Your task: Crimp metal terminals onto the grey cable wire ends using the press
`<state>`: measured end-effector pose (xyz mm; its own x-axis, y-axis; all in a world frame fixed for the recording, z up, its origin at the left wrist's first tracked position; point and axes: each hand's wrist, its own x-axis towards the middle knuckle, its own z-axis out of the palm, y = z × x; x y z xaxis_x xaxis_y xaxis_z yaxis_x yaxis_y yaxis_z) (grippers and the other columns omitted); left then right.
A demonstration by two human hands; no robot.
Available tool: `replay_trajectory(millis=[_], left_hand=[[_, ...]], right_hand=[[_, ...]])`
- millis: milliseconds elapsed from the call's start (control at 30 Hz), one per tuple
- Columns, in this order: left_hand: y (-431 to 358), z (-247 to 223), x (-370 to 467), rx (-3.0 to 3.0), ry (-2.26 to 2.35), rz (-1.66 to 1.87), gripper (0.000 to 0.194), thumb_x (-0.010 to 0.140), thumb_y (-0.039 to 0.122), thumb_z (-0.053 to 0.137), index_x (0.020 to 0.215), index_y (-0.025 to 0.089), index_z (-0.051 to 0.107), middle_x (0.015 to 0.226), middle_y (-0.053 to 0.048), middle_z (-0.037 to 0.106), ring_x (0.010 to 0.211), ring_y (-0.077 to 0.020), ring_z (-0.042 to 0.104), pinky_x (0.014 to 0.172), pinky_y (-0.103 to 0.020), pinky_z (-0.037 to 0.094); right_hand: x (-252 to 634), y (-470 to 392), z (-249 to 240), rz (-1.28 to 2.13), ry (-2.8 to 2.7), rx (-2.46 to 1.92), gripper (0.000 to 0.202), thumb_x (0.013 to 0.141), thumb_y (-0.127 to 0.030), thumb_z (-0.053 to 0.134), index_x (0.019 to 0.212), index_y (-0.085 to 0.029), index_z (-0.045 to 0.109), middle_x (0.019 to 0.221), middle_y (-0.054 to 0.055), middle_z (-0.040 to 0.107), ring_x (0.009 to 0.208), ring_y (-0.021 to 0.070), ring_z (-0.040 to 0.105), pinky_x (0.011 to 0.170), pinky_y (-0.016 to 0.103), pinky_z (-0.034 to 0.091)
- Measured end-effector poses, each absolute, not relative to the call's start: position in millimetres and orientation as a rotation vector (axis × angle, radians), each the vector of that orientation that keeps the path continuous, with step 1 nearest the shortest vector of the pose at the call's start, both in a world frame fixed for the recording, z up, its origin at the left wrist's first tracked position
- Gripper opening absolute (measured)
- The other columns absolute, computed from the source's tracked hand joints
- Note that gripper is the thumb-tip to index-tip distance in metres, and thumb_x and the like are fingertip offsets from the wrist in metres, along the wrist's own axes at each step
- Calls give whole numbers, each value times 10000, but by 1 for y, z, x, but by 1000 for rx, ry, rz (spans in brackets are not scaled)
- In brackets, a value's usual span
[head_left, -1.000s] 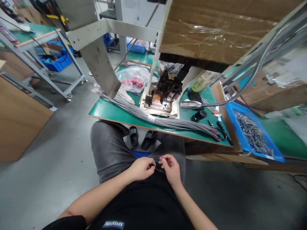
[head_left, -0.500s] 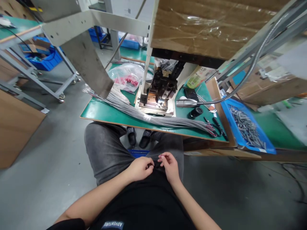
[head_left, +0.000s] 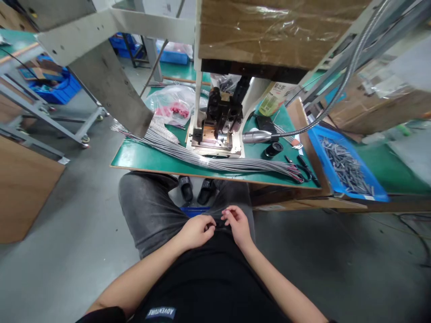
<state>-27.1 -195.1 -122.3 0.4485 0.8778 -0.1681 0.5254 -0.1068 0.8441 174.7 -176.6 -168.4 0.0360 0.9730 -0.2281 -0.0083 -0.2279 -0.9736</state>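
My left hand point(head_left: 198, 231) lies over my lap at the hem of the black shirt. Its fingers are loosely curled, with a gap between thumb and forefinger, and nothing shows in them. Just to the right is my right hand point(head_left: 238, 224), its fingers bent and a little apart, also with nothing visible in it. The hands do not touch each other. Beyond my knees, a bench press point(head_left: 218, 121) stands on a green-topped table point(head_left: 134, 154). A long bundle of grey cables point(head_left: 182, 152) lies along the near side, in front of the press.
A lamp point(head_left: 257, 136) on a flexible neck points at the press. Right of it are a black cylinder point(head_left: 273, 149), scissors point(head_left: 305, 170) and a blue tray point(head_left: 350, 166) of short grey pieces. A plastic bag point(head_left: 175, 105) with pink parts sits behind the cables. A metal chute point(head_left: 114, 80) slopes down at left.
The camera view has shifted slightly, so the press and table appear further left and higher. Both hands stay over my lap in almost the same pose.
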Motion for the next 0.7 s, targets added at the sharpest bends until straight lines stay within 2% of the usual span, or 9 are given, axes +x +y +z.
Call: replay_trajectory(millis=[233,700], left_hand=[[-198,-121,-30,1730,1245,511,229,893,229,529,1015,193,719,945,-40,740,824,-178,663,745,-265,475],[-195,-125,-24,1724,1209,478,212,875,222,534,975,191,717,890,-32,728,763,-167,642,695,-257,451]], right_hand=[[166,-169,-169,1401,-1118,-1381,331,804,-502,769,912,-209,659,836,52,732,671,185,704,481,231,503],[172,-173,-175,1393,-1106,-1387,323,828,-496,752,931,-208,648,854,51,727,694,177,695,495,223,500]])
